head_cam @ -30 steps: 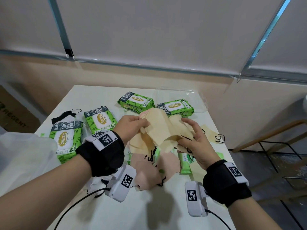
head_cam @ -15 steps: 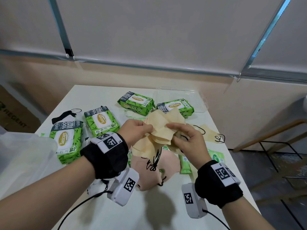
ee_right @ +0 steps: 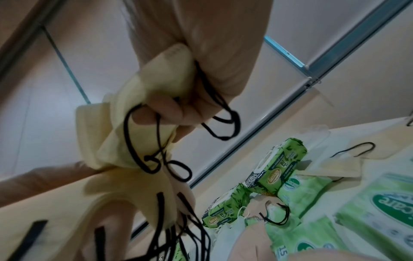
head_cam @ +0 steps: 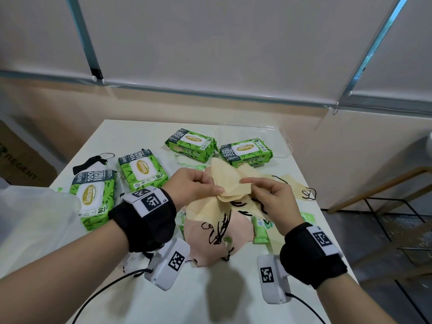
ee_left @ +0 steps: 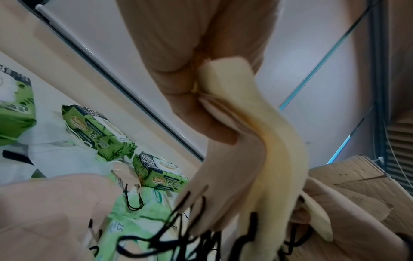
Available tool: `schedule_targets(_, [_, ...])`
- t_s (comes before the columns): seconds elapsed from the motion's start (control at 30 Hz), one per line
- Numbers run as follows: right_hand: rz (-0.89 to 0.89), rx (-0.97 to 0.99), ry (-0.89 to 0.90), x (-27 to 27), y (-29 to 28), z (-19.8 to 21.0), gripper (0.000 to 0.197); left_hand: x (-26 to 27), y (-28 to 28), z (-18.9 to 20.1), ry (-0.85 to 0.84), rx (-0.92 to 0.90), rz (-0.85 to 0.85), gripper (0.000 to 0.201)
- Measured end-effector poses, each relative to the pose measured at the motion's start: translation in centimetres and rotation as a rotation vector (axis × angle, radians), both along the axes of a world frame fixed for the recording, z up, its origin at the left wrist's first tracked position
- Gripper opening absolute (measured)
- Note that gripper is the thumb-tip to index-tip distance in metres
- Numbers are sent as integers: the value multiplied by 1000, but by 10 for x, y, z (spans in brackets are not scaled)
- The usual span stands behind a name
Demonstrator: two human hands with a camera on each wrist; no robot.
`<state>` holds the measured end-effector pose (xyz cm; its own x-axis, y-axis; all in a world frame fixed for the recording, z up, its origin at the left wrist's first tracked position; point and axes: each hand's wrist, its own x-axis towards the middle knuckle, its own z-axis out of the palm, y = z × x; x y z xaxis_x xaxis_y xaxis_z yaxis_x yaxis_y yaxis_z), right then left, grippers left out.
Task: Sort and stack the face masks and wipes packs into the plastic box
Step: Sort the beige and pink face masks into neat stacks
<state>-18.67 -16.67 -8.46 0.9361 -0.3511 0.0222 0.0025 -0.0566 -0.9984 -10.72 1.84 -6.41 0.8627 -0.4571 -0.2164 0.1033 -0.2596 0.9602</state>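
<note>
While both hands work above it, counter (head_cam: 140,300): white, strewn with green wipes packs (head_cam: 141,169).
Plastic box (head_cam: 284,148): far edge, clear.
Yellow masks (head_cam: 228,183): bunched, held midair.
Left hand (head_cam: 191,189): grip pinching the masks.
Right hand (head_cam: 273,197): grip pinching the masks and their black loops.

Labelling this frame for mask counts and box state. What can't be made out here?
- Count of yellow masks: layers overlap between left hand and right hand; wrist views blurred.
- Plastic box, head view: transparent, partly behind a wipes pack; contents unclear.
- Small wipes packs: masks cover them.
</note>
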Motion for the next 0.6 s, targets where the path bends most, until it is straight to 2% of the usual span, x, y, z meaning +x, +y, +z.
schedule_targets(0.13, [7,83,74,0,-1,0,18,1,3,5,-14,-11,14,15])
schedule_targets(0.27, [-6,141,162,1,-5,-1,9,8,10,5,-102,83,58,18])
schedule_targets(0.37, [35,143,238,-3,-5,6,20,12,16,4,-201,149,76,21])
schedule_targets(0.5, [92,154,330,-7,-5,13,24,16,19,6,-342,223,140,31])
schedule_targets(0.57, [140,138,358,-6,-3,14,25,18,18,7,-391,241,133,27])
schedule_targets(0.6, [164,132,373,-7,-2,15,22,17,16,10,-398,233,110,19])
